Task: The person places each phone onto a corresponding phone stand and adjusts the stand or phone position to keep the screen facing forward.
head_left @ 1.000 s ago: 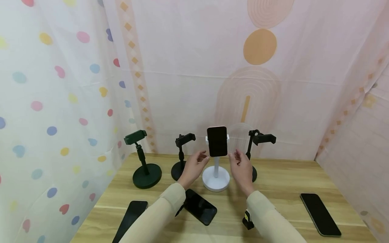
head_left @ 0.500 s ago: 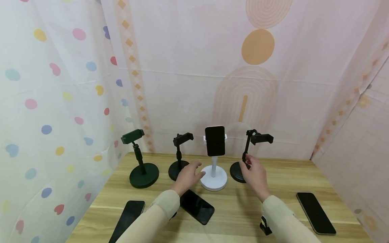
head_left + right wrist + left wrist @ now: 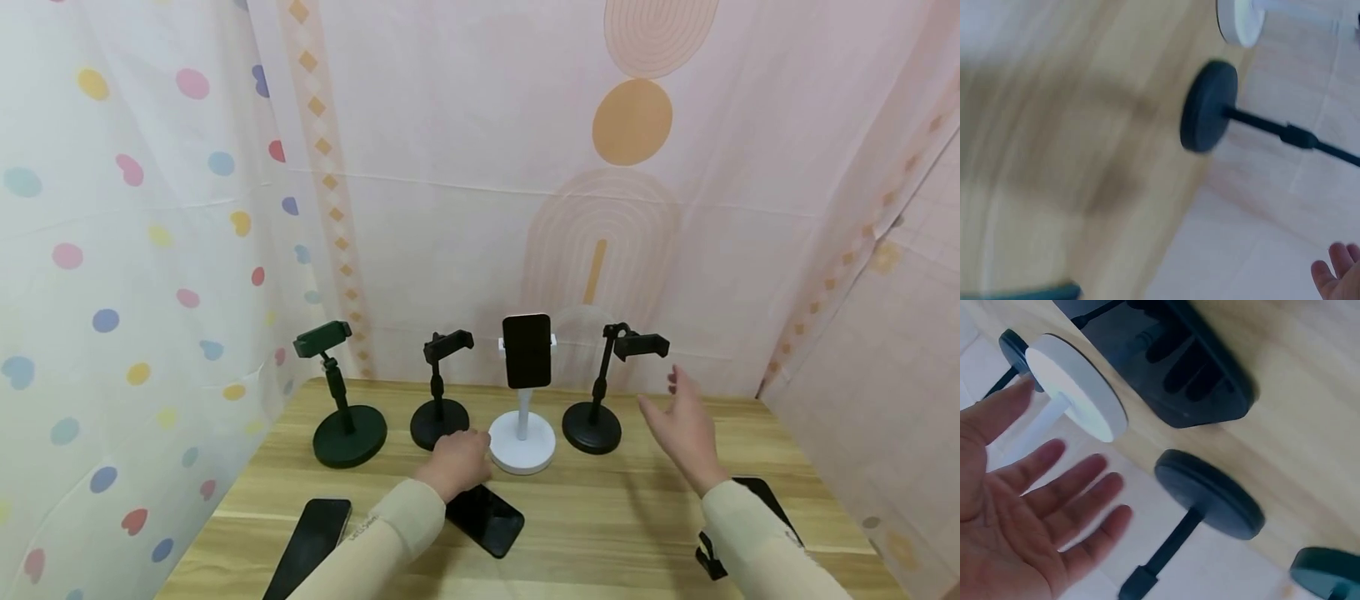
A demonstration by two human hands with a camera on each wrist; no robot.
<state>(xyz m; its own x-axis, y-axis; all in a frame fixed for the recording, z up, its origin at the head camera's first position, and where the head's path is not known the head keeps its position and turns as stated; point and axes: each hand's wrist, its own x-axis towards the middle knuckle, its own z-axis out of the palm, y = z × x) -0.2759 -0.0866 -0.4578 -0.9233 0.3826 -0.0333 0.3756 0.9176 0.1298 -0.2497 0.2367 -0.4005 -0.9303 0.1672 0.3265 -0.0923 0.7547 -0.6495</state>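
My left hand (image 3: 454,463), fingers loosely bent and holding nothing, hovers over the upper end of a black smartphone (image 3: 491,525) on the table. In the left wrist view its fingers show in the dark screen, with the white round base (image 3: 1079,387) beside the thumb. Raised to the right of a black phone stand (image 3: 595,425), my right hand (image 3: 684,429) has its thumb spread from the fingers and grips nothing. Between the hands, the white phone stand (image 3: 522,450) holds another smartphone (image 3: 527,352) upright in its clamp.
A dark green phone stand (image 3: 348,442) and a second black phone stand (image 3: 438,417) stand at the back left. One smartphone (image 3: 311,537) lies front left. Another smartphone (image 3: 761,493) lies right, partly behind my right sleeve. Curtains (image 3: 465,208) hang behind the wooden table (image 3: 600,517).
Both hands have moved away from the white stand. The left came down toward the middle smartphone; the right swung outward past the black stand. The phone in the white clamp stays put.
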